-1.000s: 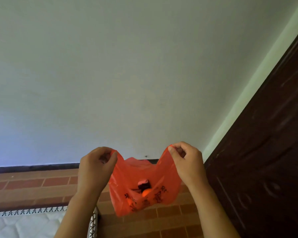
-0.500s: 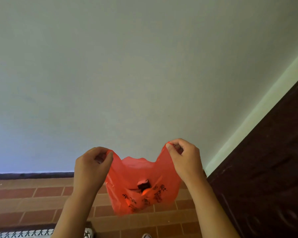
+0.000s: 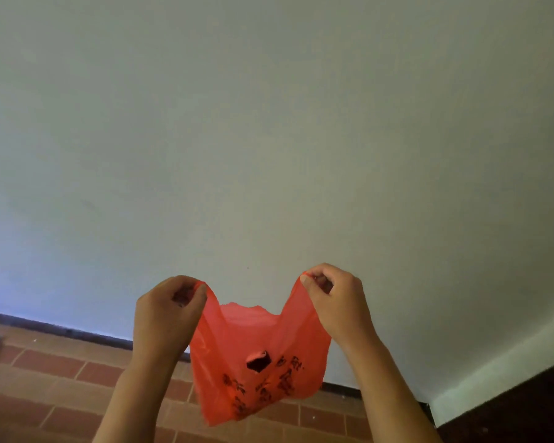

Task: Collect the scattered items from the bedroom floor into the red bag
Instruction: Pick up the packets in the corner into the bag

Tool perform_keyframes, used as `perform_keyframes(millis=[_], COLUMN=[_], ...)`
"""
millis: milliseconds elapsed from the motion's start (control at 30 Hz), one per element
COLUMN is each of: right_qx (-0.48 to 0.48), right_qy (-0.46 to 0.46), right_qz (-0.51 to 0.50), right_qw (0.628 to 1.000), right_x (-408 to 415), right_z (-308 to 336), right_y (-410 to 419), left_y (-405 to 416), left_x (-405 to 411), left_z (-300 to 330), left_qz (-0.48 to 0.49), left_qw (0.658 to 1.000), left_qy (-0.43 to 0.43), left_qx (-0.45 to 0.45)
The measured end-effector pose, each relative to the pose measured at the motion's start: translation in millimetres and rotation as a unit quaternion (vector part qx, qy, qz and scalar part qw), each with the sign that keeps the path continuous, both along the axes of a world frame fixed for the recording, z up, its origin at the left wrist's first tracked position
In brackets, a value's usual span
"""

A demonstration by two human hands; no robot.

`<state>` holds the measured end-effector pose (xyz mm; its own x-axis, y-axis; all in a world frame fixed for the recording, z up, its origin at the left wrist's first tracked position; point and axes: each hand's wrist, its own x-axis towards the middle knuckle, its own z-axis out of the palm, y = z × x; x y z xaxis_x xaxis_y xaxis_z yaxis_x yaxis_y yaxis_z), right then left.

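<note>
The view is swinging left since a moment ago, the dark door sliding away. The left hand (image 3: pixel 168 314) and right hand (image 3: pixel 333 302) are each pinching a handle of the thin red plastic bag (image 3: pixel 256 356), hanging above the brick-patterned floor (image 3: pixel 61 378). Keeping the handles apart should be holding its mouth open.

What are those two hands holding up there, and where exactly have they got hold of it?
A red bag, held up by its two handles: left hand pinches the left one, right hand the right.
</note>
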<state>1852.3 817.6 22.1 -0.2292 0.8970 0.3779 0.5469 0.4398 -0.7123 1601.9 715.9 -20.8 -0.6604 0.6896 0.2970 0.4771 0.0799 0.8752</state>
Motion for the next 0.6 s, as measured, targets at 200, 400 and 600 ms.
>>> perform_keyframes(millis=[200,400,600], right_qx=[-0.01,-0.055,-0.074], right_qy=[-0.003,-0.006,-0.013], right_qz=[0.065,0.129,0.186], right_qw=[0.998,0.99,0.98], right_x=[-24,-74,-137], right_z=[-16,-51,-61], right_y=[72,105,129], left_y=[29,20,43], left_x=[-8,-37,-82], left_z=[-9,-20,-25], left_qz=[0.063,0.111,0.152], left_qw=[0.998,0.99,0.985], left_qy=[0.003,0.03,0.014], left_qx=[-0.02,-0.079,-0.074])
